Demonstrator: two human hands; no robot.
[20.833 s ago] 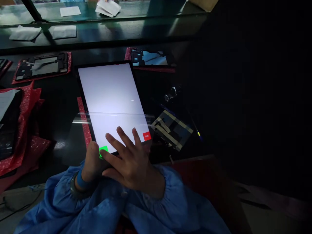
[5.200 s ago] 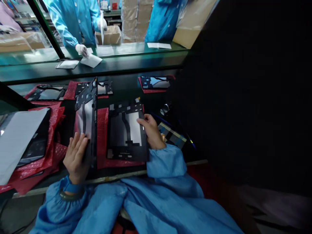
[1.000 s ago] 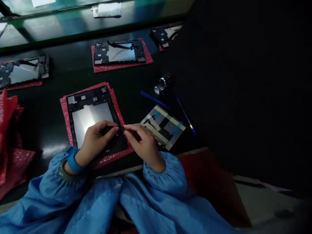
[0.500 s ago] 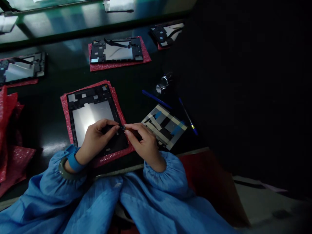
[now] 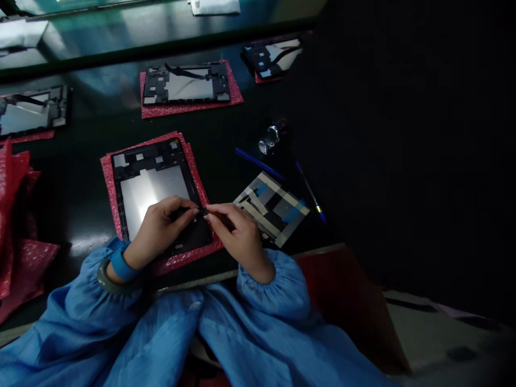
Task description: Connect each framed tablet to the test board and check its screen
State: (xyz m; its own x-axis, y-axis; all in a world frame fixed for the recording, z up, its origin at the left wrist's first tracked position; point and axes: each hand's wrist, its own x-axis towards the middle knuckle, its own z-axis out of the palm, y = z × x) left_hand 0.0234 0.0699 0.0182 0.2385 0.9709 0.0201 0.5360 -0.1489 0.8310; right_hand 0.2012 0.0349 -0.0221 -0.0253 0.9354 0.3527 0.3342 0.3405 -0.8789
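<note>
Two hands, left (image 5: pixel 157 234) and right (image 5: pixel 237 236), pinching a tiny black part (image 5: pixel 204 212), tablet frame (image 5: pixel 151 156) beneath, long axis forward

Glossy metal panel (image 5: pixel 151 196), matt plastic frame (image 5: pixel 149 153), rough red foam (image 5: pixel 108 199)

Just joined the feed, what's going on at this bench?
A person in a blue smock is working bare-handed over a black tablet frame with a silver panel, which lies on a red bubble-wrap pad. The left hand and right hand pinch a tiny black part near the frame's right edge. A grey-and-cream taped card and a blue pen lie to the right; another frame sits farther up the bench.
</note>
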